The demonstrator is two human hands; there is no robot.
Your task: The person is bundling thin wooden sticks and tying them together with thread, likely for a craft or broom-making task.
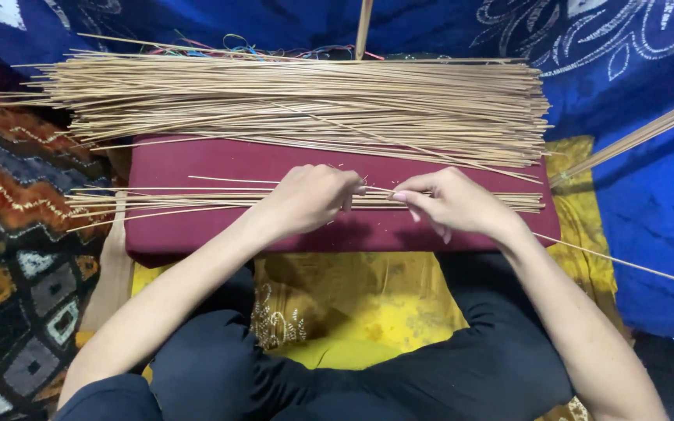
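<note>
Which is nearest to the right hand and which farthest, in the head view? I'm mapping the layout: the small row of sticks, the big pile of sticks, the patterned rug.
From the right hand:
1. Small row of sticks: under the fingertips, across the maroon cushion.
2. Big pile of sticks: just beyond, at the cushion's far edge.
3. Patterned rug: far left, past the left hand.

Home floor workspace: person sits cross-legged on patterned rugs (9, 265) and blue printed cloth (633, 179), maroon cushion (196, 234) near, thin stick pile (298, 97) far.
</note>
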